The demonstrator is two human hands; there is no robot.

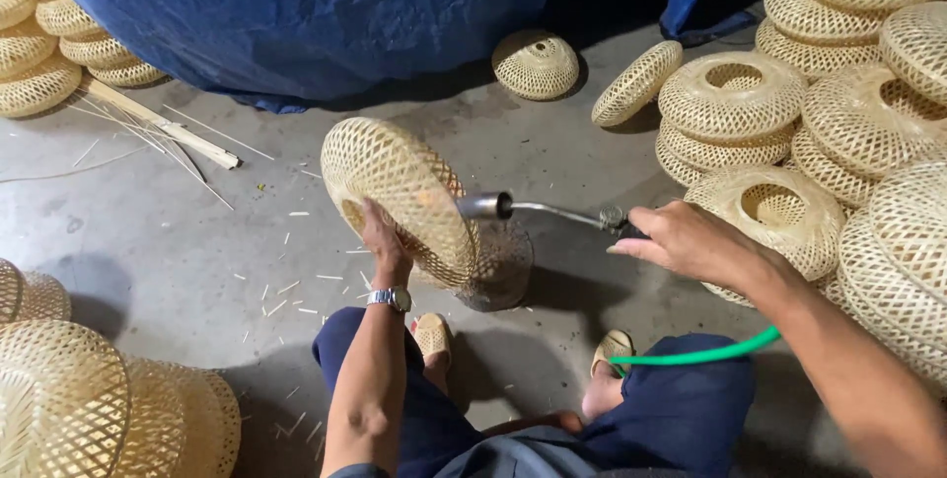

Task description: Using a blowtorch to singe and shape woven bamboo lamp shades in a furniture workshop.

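Observation:
My left hand (383, 236) grips the lower rim of a woven bamboo lampshade (400, 192), held tilted on edge above the floor. A watch sits on that wrist. My right hand (681, 236) holds the handle of a metal gas torch (538, 209), whose nozzle points left at the lampshade's side. A green hose (705, 352) runs from the torch back past my right knee. Below the lampshade stands a small dark round stand (503, 266) on the concrete floor. I am seated, with both feet in sandals by the stand.
Stacks of finished woven shades (735, 103) fill the right side, with more at the lower left (69, 404) and top left (44, 54). One lone shade (535, 64) lies near a blue tarp (296, 14). Bamboo strips (158, 125) and splinters litter the floor.

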